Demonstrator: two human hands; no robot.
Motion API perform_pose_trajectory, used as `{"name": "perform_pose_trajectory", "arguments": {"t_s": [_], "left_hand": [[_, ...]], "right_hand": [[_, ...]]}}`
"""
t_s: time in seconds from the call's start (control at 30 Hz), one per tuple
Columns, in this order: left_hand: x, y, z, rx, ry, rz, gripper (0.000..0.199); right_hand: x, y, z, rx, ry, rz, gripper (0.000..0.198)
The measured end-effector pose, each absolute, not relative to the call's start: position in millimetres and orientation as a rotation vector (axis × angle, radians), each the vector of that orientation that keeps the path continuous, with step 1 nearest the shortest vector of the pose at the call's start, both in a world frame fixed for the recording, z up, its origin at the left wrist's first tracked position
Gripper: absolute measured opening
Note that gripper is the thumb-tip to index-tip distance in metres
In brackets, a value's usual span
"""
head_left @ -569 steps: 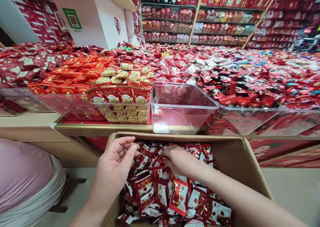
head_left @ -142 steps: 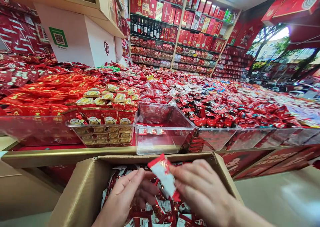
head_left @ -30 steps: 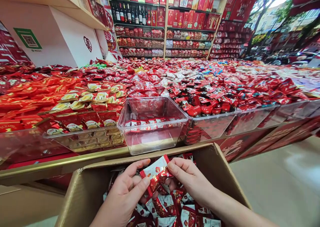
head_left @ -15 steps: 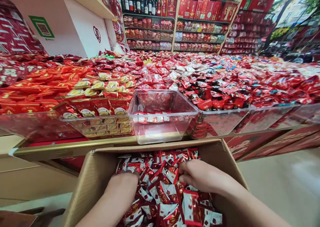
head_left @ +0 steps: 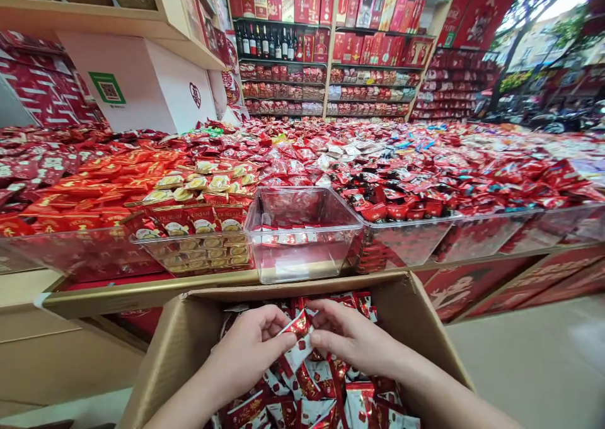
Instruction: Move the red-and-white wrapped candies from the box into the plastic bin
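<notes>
Squaring up sweets over the box

My left hand (head_left: 250,347) and right hand (head_left: 347,341) pinch packets (head_left: 297,344) above the box (head_left: 165,360); I'd align edges before lifting toward the bin (head_left: 302,234) at 12 o'clock.

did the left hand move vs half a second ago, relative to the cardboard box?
Yes. The left hand came up out of the packets and toward the box's middle, and now meets the right hand on one red-and-white packet.

Clear bin (head_left: 302,240) open-topped, seemingly mostly free; neighbouring bins heaped full.
</notes>
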State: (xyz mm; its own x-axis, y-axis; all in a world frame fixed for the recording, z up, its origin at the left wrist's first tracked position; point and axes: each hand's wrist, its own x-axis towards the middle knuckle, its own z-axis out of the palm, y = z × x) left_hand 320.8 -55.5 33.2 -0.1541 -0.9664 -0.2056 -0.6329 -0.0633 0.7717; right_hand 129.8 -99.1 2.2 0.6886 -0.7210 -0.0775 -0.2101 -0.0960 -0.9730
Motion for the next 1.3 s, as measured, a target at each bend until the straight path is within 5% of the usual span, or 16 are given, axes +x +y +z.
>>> {"name": "perform_pose_trajectory", "arguments": {"t_s": [0.4,0.63,0.93,1.3], "left_hand": [[311,-49,41,1.373,-1.130,-1.525,0.020],[308,-48,35,1.263,-1.213,-1.695,0.030],[307,-50,44,1.502,-1.164,-1.459,0.014],[317,-43,46,1.432,-1.240,-1.377,0.026]], "right_hand": [[144,-94,18,-1.175,0.778,-0.794,0.040],[142,-97,17,-1.047,0.843,-0.943,0.034],[138,-96,13,-0.890,0.774,-0.963,0.025],[130,-85,41,-1.597,0.763,-0.661,0.021]]}}
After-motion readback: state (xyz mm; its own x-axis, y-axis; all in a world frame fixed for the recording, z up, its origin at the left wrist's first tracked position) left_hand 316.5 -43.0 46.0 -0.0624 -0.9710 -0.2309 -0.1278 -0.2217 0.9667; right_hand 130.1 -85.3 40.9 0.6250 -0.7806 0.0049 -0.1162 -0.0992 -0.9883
